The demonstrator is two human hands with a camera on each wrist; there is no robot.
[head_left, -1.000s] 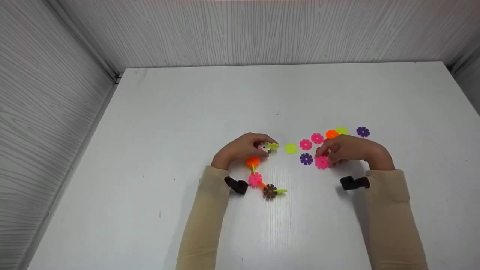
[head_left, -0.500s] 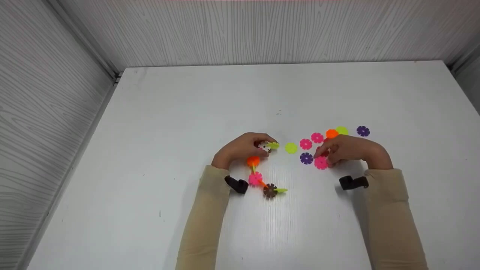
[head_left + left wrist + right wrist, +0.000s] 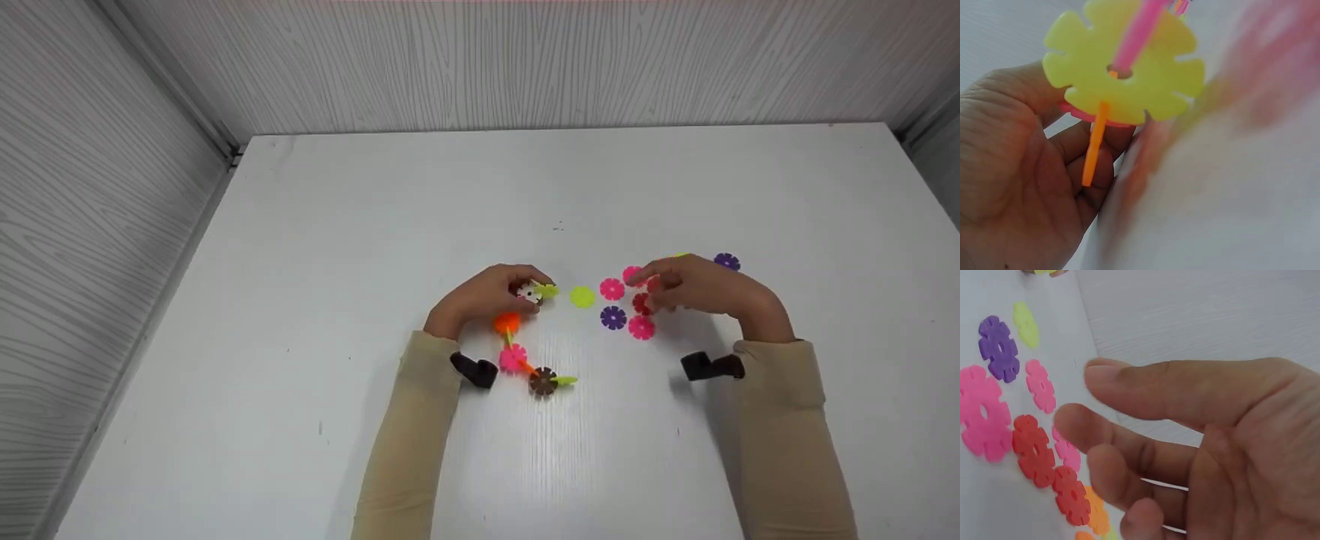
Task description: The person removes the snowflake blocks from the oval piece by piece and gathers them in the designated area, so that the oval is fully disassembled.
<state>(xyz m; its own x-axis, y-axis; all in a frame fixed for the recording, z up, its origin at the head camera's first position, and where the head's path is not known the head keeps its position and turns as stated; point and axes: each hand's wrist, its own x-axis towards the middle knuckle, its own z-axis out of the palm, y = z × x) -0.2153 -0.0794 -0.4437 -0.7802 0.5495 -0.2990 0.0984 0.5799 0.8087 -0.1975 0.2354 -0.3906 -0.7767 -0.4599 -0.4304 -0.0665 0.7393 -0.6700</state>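
My left hand [image 3: 486, 294] grips a chain of interlocking flower-shaped plastic discs, fingers and thumb around its far end. A white disc [image 3: 528, 294] and a yellow one show between the fingertips. From there the chain runs toward me through an orange disc [image 3: 507, 323], a pink one and a brown disc [image 3: 543, 382]. In the left wrist view, a yellow disc [image 3: 1072, 50] and an edge-on orange piece [image 3: 1093, 152] stand before the palm. My right hand [image 3: 709, 291], thumb and fingers apart and holding nothing, hovers over loose discs; red discs [image 3: 1033, 451] lie close to its fingertips.
Between the hands, loose discs lie flat on the white table [image 3: 375, 210]: yellow [image 3: 582, 297], pink [image 3: 612, 289], purple [image 3: 613, 318] and another pink [image 3: 641, 328]. A second purple disc [image 3: 726, 262] lies beyond my right hand. A panel [image 3: 480, 67] stands behind the table.
My right hand has come off the near pink disc and shifted slightly away from me, uncovering a red disc and covering the orange one. My left hand keeps its grip on the chain.
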